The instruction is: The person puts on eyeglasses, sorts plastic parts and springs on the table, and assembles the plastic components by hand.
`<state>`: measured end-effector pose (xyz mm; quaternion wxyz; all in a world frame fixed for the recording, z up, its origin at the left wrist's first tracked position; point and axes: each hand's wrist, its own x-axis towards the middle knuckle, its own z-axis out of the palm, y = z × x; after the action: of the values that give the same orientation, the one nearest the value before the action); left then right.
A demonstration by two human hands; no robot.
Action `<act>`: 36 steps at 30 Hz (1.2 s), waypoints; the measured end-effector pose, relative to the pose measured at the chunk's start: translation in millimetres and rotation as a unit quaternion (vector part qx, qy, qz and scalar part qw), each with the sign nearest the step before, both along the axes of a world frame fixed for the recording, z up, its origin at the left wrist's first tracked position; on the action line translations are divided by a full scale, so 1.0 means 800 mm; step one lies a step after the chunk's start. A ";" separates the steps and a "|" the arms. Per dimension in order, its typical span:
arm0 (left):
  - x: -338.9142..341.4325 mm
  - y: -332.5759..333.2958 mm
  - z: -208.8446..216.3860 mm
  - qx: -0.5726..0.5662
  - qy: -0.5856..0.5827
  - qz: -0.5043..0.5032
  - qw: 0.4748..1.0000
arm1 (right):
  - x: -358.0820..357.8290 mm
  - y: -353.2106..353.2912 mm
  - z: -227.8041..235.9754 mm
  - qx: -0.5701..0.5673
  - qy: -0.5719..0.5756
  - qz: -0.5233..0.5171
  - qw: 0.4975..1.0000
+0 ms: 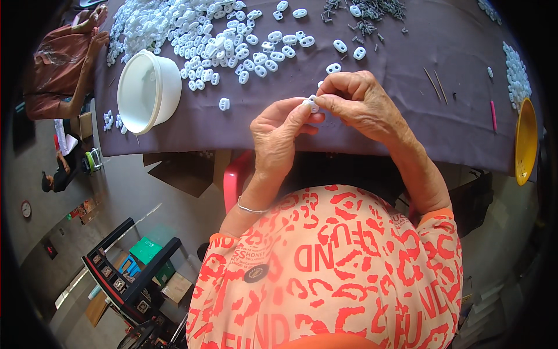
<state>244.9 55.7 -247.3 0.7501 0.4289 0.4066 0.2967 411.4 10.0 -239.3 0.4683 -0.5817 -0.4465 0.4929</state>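
Just past the table's near edge, my left hand (274, 135) is closed with thumb and fingers round a small white plastic cord lock (313, 105). My right hand (367, 108) meets it from the right, thumb and forefinger pinched on its upper end. Whether a smaller part sits between those fingertips is hidden. Several loose white oval pieces with two holes (340, 45) lie beyond my hands. One more white cord lock (224, 104) stands alone to the left of my left hand.
A large heap of white pieces (200, 35) covers the far left, behind a white tub (156, 87). Small grey springs (366, 26) are piled at the far middle. Two thin sticks (436, 86), a pink stick (493, 116) and a yellow bowl (526, 142) lie right. Another person's arm (81, 75) rests left.
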 end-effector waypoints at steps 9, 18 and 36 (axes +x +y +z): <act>0.002 -0.001 0.001 0.005 0.008 0.003 1.000 | 0.004 0.005 -0.001 0.002 -0.036 0.029 0.999; 0.009 0.000 0.002 0.000 0.009 0.031 0.999 | -0.005 0.005 -0.004 0.152 -0.224 -0.012 0.962; 0.010 -0.003 -0.001 -0.001 0.002 0.059 0.998 | -0.001 0.010 -0.002 0.061 -0.131 0.045 0.989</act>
<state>252.7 53.4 -247.9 0.7309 0.4043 0.4327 0.3392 410.3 18.2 -240.8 0.4180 -0.5910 -0.5587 0.4049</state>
